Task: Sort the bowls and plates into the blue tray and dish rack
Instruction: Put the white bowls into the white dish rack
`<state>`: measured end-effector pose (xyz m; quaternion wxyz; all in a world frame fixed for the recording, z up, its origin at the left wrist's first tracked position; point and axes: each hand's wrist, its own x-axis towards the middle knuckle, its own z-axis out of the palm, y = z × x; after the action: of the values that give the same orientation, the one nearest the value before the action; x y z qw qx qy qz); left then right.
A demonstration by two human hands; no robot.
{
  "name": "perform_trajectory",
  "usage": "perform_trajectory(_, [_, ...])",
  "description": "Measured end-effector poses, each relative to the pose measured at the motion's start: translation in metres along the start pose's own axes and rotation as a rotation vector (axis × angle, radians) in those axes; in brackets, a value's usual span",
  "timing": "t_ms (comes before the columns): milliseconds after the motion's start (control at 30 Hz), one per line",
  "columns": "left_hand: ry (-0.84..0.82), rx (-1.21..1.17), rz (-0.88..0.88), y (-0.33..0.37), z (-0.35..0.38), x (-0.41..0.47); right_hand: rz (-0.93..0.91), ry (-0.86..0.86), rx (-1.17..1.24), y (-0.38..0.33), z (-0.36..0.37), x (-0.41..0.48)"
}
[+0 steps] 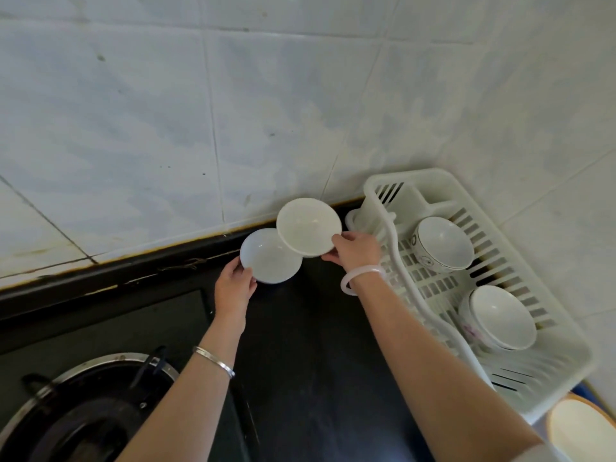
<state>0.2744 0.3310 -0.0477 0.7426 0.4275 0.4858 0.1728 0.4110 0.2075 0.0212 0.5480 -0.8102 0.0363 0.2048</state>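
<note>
Head view: a raised dish (308, 226) is pinched at its rim by the right hand (355, 251) and held tilted beside the rack (546, 378), judged ready for racking. A low dish (270, 256) is gripped at its edge by the left hand (235, 281), apparently resting on the counter (316, 345). Two bowls (443, 243) lie in the rack. The blue tray cannot be made out with certainty, and a plate (581, 428) is cut off at the corner.

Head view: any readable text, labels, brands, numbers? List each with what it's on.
No readable text anywhere in this view.
Far bowl in the dish rack: dark marks on its outer wall, either a pattern or too blurred to read.
Near bowl: faint pink-purple print on its outer wall, too blurred to read.
Left plate in the left hand and right plate in the right hand: blank.
</note>
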Motion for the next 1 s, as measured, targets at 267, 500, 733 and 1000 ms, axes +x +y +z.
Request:
perform_trajectory(267, [0.019, -0.122, -0.098, 0.005, -0.003, 0.002, -0.054, -0.055, -0.29, -0.006, 0.029, -0.012])
perform_trajectory(500, [0.01, -0.106, -0.101, 0.006, -0.001, 0.004, -0.078, -0.052, -0.458, 0.002, 0.038, -0.015])
perform_trajectory(733, [-0.012, -0.091, -0.128, 0.011, -0.002, 0.007, -0.047, -0.11, -0.48, 0.006, 0.043, -0.008])
perform_trajectory(1000, [-0.04, -0.035, -0.124, 0.025, 0.003, -0.003, 0.193, -0.298, -0.188, 0.007, 0.037, -0.007])
